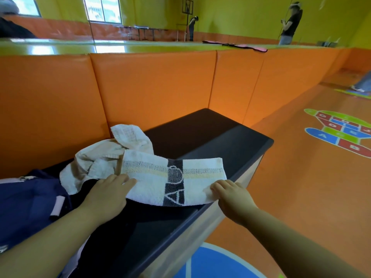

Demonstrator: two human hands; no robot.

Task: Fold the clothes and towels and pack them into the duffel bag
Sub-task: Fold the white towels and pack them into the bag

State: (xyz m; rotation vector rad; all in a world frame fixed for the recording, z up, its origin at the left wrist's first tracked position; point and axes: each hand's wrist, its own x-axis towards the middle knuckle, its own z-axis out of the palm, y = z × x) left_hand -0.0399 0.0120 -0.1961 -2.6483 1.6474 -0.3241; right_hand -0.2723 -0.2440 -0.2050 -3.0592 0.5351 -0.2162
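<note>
Pressing down on the left end of the white towel [200, 177], your left hand [108, 194] lay with its fingers straight, while your right hand [230, 195] curled its fingers over the towel's near right corner and pinched it (the thumb was hidden). The towel lay on the dark, smooth bench [220, 141] at its near edge, its long axis running left to right across your view, roughly along that edge. It was an oblong of looped terry, with pale grey and yellow stripes woven along its length and one dark band across it bearing white letters. A crumpled cream towel [96, 159], soft and bunched, touched its far left end. A navy duffel bag [26, 203] lay at the bench's left end. Glossy orange padded wall panels [140, 87] stood behind.
</note>
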